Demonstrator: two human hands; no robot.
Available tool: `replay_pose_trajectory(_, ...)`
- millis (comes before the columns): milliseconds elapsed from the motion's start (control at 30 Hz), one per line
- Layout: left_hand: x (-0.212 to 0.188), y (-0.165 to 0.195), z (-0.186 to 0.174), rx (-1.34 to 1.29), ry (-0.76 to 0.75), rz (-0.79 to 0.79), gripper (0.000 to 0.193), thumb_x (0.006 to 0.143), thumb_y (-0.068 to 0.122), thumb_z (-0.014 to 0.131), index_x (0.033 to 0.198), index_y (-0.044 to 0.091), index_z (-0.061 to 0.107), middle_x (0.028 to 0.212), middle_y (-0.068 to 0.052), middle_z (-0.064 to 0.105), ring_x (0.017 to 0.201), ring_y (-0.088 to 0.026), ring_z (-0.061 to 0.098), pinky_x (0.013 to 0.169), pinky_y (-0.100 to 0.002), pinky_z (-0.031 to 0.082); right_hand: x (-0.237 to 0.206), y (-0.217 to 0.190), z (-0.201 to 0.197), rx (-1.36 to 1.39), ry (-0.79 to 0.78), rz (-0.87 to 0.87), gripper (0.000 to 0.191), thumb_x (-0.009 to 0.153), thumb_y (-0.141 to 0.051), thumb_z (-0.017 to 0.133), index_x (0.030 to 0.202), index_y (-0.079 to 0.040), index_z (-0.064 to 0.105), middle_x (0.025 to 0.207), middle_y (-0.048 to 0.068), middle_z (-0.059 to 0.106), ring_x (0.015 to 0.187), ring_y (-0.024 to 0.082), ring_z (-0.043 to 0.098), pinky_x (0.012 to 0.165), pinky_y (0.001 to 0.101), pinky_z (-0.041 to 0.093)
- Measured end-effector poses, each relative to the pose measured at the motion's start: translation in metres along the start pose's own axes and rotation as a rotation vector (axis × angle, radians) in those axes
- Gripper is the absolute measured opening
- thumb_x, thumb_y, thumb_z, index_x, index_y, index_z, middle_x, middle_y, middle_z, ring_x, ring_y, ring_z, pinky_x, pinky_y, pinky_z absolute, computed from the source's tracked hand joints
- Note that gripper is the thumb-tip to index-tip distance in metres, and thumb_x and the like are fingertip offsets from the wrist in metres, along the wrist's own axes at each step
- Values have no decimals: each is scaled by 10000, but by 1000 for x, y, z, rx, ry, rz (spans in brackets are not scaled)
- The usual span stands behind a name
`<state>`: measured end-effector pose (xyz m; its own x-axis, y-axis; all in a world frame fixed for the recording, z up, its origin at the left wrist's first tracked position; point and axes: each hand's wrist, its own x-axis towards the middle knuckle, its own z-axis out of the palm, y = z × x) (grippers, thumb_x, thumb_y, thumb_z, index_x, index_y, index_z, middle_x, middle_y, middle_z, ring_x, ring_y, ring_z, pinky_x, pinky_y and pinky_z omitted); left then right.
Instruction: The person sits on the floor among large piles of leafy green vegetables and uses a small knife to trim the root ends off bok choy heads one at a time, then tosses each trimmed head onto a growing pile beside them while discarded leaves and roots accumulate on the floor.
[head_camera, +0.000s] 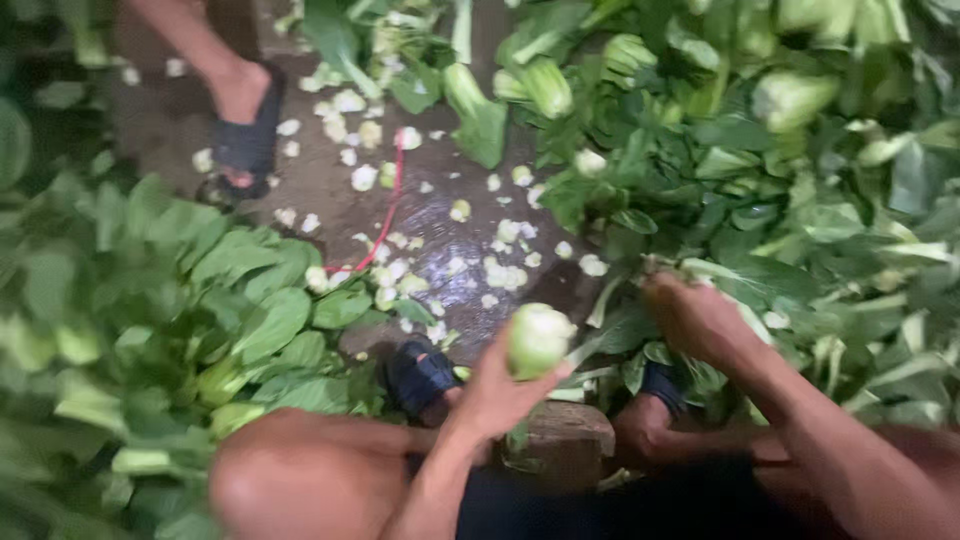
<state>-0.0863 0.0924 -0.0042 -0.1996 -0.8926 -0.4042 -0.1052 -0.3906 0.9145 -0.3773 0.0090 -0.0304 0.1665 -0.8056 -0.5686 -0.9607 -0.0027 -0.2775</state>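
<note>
Squatting over wet ground, a person works between two heaps of leafy greens. The left hand (495, 390) is closed around the pale green base of a leafy vegetable (538, 338), holding it raised near the middle of the scene, just above a dark sandal (420, 375) on the person's foot. The right hand (690, 315) reaches to the right into the right-hand heap of greens (780, 180); its fingers are buried among stalks and leaves, and the blur does not allow one to tell whether they are closed on anything. A second heap of greens (180, 310) fills the left side. Between the two heaps lies a strip of wet dark floor (450, 250), strewn with pale cut stem pieces (505, 255) and crossed by a thin red cord (390, 210). At far left, another person's foot in a dark sandal (245, 125) stands on the floor, well apart from the hands. A brown block (565, 440) sits near, between the person's knees.
</note>
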Motion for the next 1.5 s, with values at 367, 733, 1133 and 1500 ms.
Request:
replay_pose_trajectory(367,2,-20,-2,-661,-589,-352,954,710,53,854,1527,246,400,1256,-71,665,1134,-193,668,979,-370,547,-32,-60,-21,950,-573,-388,483,807,-140,798,1261,-69,652,1110,54,778,958,120,721,841,296,610)
replay_pose_trajectory(733,25,-9,33,258,-196,-378,673,768,209,807,1389,147,558,1125,-63,730,1010,-214,711,896,-367,561,-29,-24,-10,840,-252,-147,455,725,-51,767,1136,-62,572,910,36,648,788,102,603,685,288,560)
replay_pose_trajectory(1133,46,-66,21,25,250,-182,514,690,170,911,1109,41,642,869,-56,732,777,-124,672,710,-297,568,150,142,-147,-381,383,101,685,872,-96,724,1505,-268,526,1401,149,587,897,361,740,700,449,631)
replay_pose_trajectory(1500,46,-46,15,27,257,-157,595,695,215,929,1162,34,608,923,-29,725,818,-100,676,739,-269,569,143,149,-163,195,402,32,589,810,-249,841,1343,-61,678,1130,173,778,977,264,757,922,380,587)
